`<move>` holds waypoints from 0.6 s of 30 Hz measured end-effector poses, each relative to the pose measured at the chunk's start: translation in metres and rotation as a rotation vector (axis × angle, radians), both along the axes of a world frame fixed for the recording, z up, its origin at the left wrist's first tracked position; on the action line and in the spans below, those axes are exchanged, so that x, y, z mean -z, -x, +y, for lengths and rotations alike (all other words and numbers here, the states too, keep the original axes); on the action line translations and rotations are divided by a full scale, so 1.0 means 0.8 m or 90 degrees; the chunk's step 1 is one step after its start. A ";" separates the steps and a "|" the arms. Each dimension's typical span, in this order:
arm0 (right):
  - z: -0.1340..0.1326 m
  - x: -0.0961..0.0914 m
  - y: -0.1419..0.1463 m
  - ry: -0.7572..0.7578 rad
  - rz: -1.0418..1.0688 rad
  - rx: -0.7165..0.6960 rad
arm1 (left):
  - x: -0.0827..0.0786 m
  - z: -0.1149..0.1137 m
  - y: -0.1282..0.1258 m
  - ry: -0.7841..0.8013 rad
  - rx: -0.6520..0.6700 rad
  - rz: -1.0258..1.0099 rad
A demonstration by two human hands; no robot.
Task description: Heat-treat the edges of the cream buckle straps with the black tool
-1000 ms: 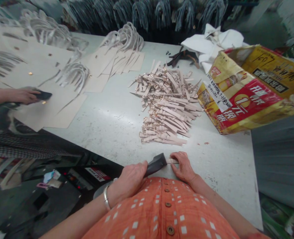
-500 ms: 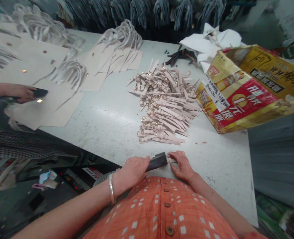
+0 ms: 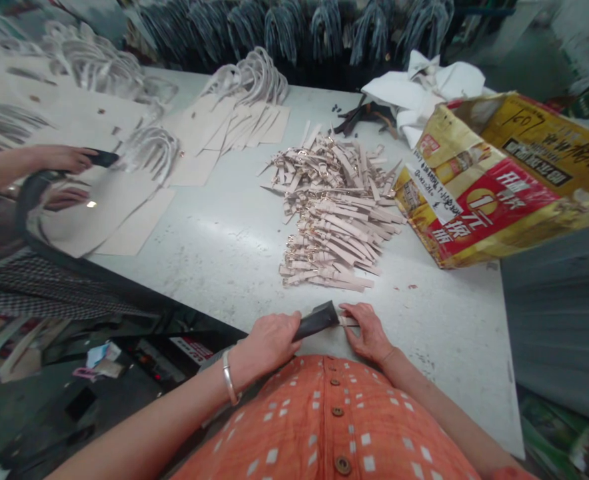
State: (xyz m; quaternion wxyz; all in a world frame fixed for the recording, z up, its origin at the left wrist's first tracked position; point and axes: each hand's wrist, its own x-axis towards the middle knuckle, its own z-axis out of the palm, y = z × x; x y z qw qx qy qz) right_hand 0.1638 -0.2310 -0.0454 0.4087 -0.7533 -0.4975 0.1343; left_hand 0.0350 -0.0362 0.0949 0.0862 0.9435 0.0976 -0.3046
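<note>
My left hand [image 3: 273,337] is wrapped round a black nozzle with a broad, flat end [image 3: 316,320], like the end piece of a hose. Its tip points right, toward my right hand. Between the thumb and fingers of my right hand [image 3: 367,331] is a short beige strap [image 3: 347,321]. The strap's left end lies at the nozzle's mouth, and whether the two touch I cannot tell. Just beyond my hands is a pile of beige buckle straps [image 3: 332,220] with gold-coloured buckles, the nearer ones lined up in a row.
A yellow and red cardboard box [image 3: 489,193] stands at the table's right side, with white crumpled material [image 3: 424,87] behind it. Beige panels [image 3: 194,150] with looped straps lie to the left. There a co-worker's hand [image 3: 69,160] holds another black hose nozzle [image 3: 103,158].
The co-worker's hand and nozzle have risen away from the panel, and a second hand now shows beneath. The view has shifted slightly. My hands keep nearly the same pose at the strap.
</note>
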 end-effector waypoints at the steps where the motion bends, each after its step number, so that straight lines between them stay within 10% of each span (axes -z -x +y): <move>1: 0.000 0.001 0.000 0.002 -0.002 0.000 | -0.003 0.001 0.002 0.005 0.011 0.007; 18: 0.000 0.005 -0.001 0.007 -0.010 0.029 | 0.017 0.005 -0.012 -0.009 -0.066 -0.051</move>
